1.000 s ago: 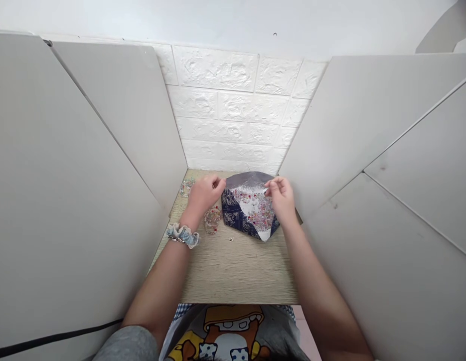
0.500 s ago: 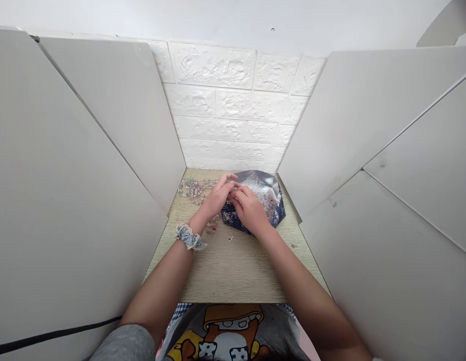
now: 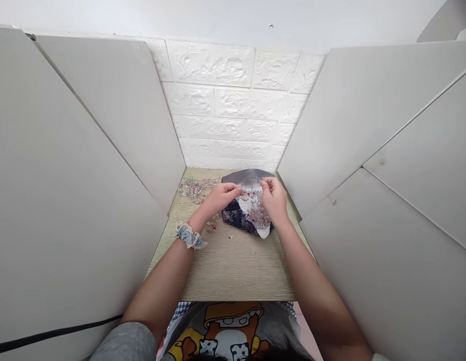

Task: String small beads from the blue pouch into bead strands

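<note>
A dark blue patterned pouch [image 3: 235,220] with a silver lining lies open on the wood-grain table [image 3: 233,271], and many small pink, red and clear beads [image 3: 254,210] fill its inside. My left hand [image 3: 222,197] pinches the pouch's left mouth edge, and my right hand [image 3: 274,195] pinches the lining at its right side. Strands of beads [image 3: 197,189] lie left of the pouch, with a small bead heap [image 3: 211,223] below them. A single loose bead [image 3: 230,236] sits in front. A blue scrunchie [image 3: 189,236] circles my left wrist.
Tall white panels [image 3: 105,150] stand to the left and right, and a white brick-textured wall [image 3: 225,110] closes the back. The table's front edge runs just above my printed shirt [image 3: 230,331]. A black cable [image 3: 55,333] crosses the lower left.
My hands have drawn apart from their close position over the pouch. The pouch now lies spread wider, showing its beads and silver lining.
</note>
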Demonstrator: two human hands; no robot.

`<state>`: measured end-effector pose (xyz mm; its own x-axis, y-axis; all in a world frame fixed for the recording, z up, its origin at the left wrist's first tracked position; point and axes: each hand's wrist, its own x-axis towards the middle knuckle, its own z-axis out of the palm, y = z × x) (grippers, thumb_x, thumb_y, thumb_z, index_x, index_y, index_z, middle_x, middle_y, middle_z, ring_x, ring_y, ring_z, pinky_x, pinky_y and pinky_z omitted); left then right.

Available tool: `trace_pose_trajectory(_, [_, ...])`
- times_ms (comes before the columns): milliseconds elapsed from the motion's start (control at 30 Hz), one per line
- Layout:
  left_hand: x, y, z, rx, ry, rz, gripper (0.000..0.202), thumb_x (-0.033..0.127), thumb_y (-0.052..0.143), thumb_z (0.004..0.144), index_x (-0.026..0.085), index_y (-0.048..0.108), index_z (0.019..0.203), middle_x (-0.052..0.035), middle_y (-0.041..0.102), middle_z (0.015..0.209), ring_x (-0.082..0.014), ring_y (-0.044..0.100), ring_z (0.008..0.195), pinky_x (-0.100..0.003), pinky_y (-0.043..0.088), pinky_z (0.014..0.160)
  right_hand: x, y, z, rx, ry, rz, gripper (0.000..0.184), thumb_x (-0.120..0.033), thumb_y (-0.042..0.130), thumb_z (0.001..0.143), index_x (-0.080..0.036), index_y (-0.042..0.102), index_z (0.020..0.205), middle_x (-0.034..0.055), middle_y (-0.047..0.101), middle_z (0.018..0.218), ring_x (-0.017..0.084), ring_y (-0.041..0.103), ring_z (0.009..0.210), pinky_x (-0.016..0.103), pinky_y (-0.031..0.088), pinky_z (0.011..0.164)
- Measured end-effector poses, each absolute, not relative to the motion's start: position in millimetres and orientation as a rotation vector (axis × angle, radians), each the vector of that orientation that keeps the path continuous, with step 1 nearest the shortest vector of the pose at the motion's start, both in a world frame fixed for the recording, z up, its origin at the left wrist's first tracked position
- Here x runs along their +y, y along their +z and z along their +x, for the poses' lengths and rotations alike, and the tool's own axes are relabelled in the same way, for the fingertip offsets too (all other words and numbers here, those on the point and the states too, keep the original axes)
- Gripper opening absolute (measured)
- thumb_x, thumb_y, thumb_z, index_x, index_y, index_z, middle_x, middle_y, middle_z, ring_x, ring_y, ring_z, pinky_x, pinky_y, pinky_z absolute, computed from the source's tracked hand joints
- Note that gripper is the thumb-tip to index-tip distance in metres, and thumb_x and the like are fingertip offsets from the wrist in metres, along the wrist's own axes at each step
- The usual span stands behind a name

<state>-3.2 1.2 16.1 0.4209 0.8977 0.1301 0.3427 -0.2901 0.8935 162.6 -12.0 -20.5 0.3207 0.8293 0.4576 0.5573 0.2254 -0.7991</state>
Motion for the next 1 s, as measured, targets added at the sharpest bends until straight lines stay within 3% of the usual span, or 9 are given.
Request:
trace_pose_trajectory(100, [4,14,-4,1.068,0.926,1.808,0.028,0.037,0.044,0.073,0.015,0.06,0.069,-0.0012,0.059,0.07,-0.0111,0.05,0.067,-0.021,0.036,0.062,-4,-32,165,-1.282,0.484,-1.51,0.029,-0.04,0.039,0.075,-0.02,0.053,0.091,0.0063,0.058,0.09,0.021,0.051,0.085,0.033,0.038,0.073])
trace_pose_trajectory(200, [5,14,-6,1.101,0.95,1.775,0.026,0.036,0.043,0.074,0.016,0.059,0.069,0.0006,0.055,0.063,-0.0088,0.046,0.057,-0.02,0.035,0.054,4,-44,167,-1.26,0.591,-1.602,0.034,-0.036,0.04,0.073,-0.019,0.051,0.101,0.0092,0.056,0.102,0.023,0.051,0.093,0.034,0.038,0.078])
trace_pose_trajectory(400, [6,12,-7,1.101,0.947,1.675,0.025,0.038,0.043,0.073,0.017,0.055,0.07,0.0052,0.039,0.044,-0.0057,0.034,0.039,-0.019,0.027,0.041,8,-64,165,-1.386,0.496,-1.795,0.042,-0.024,0.045,0.068,-0.015,0.048,0.108,0.0159,0.048,0.115,0.028,0.042,0.108,0.042,0.03,0.091])
trace_pose_trajectory(533, [10,9,-8,1.096,1.023,1.539,0.022,0.037,0.043,0.073,0.017,0.052,0.071,0.0041,0.044,0.048,-0.0057,0.039,0.04,-0.018,0.03,0.039,5,-64,155,-1.622,0.445,-1.856,0.044,-0.025,0.043,0.072,-0.013,0.044,0.114,0.0182,0.045,0.119,0.031,0.038,0.111,0.049,0.027,0.091])
trace_pose_trajectory(700, [11,11,-9,1.114,1.036,1.479,0.022,0.035,0.044,0.072,0.015,0.052,0.07,0.0005,0.052,0.058,-0.0057,0.046,0.044,-0.016,0.028,0.035,-2,-49,138,-2.037,0.557,-1.405,0.03,-0.02,0.04,0.074,-0.016,0.052,0.102,0.0107,0.054,0.105,0.02,0.048,0.097,0.037,0.036,0.085])
trace_pose_trajectory(833, [7,14,-9,1.179,0.926,1.596,0.028,0.038,0.04,0.074,0.015,0.056,0.074,0.0039,0.043,0.041,-0.006,0.04,0.036,-0.016,0.025,0.035,-9,-35,131,-2.011,0.783,-1.267,0.021,-0.018,0.038,0.073,-0.018,0.058,0.081,0.0035,0.059,0.077,0.015,0.052,0.071,0.03,0.042,0.069])
trace_pose_trajectory(900, [5,14,-9,1.189,0.886,1.675,0.029,0.038,0.039,0.074,0.015,0.057,0.073,0.0046,0.041,0.039,-0.0062,0.039,0.036,-0.017,0.027,0.037,-11,-33,130,-1.898,0.928,-1.257,0.021,-0.016,0.041,0.071,-0.018,0.059,0.082,0.002,0.06,0.077,0.014,0.052,0.071,0.029,0.042,0.068])
trace_pose_trajectory(1000, [3,13,-8,1.16,0.837,1.781,0.029,0.037,0.037,0.075,0.015,0.056,0.069,0.0021,0.052,0.053,-0.0048,0.039,0.036,-0.018,0.03,0.039,-13,-35,130,-1.727,1.174,-1.244,0.025,-0.013,0.044,0.068,-0.02,0.06,0.085,0.0005,0.062,0.079,0.013,0.053,0.074,0.026,0.042,0.069])
